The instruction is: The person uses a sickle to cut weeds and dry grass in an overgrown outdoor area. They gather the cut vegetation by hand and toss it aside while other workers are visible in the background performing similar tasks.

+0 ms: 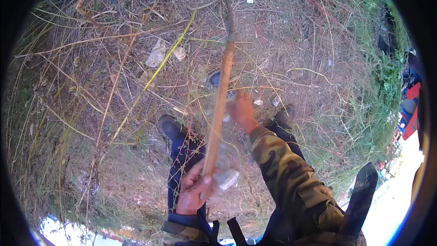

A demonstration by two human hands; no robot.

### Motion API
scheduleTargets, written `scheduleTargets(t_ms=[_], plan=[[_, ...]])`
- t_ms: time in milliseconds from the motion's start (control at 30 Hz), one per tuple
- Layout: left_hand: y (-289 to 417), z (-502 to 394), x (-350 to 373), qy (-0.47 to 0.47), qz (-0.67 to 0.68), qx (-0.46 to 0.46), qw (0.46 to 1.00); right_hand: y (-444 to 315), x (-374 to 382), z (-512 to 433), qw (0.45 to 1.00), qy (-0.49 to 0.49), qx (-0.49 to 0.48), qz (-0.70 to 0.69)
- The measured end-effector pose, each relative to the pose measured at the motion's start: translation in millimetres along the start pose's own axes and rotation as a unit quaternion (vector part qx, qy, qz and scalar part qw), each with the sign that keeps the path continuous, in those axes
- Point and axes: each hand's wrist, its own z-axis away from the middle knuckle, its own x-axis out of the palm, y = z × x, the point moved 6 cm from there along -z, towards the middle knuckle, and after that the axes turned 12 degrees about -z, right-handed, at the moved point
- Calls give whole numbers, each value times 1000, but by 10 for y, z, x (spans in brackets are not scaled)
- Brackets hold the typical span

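My left hand (191,191) grips the lower end of a long wooden handle (221,92). From its far end runs a thin, dark, slightly curved metal blade (228,7), seen nearly edge-on, like that of a sickle. My right hand (242,111) is blurred and reaches down just right of the handle's middle, over dry stems. Its fingertips are unclear, so I cannot tell whether it holds anything. A small dark blue object (215,78) lies partly behind the handle.
Dry grass and weed stalks cover the ground. A long yellow-green stalk (153,77) slants up on the left. Pale stones (156,54) lie beyond my left shoe (170,126). Green plants (385,75) edge the right side, with red and blue things (411,106) behind them.
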Motion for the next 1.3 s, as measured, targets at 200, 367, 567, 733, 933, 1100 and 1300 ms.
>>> scheduleTargets(t_ms=[200, 367, 567, 733, 933, 1100, 1300], plan=[[153, -15, -2, -36, -1, -24, 999, -17, 418, -342, 996, 29, -10, 79], [220, -23, 14, -45, -3, -34, 998, 11, 400, -422, 989, -14, -48, 137], [155, -56, -15, -49, -46, -26, 997, 195, 74, -115, 989, -92, 21, 109], [76, -152, 86, -31, -65, -10, 997, 412, -714, 1071, 879, -205, 324, -284], [401, 322, 436, -31, -152, -28, 987, -209, -2291, 2259, 750, -166, 313, -559], [680, 1381, 980, -129, -102, -56, 985, -983, -3671, 2868, 704, -181, 138, -673], [863, 2681, 1334, -191, -181, -36, 964, -1623, -5013, 4168, 660, -174, -35, -730]])
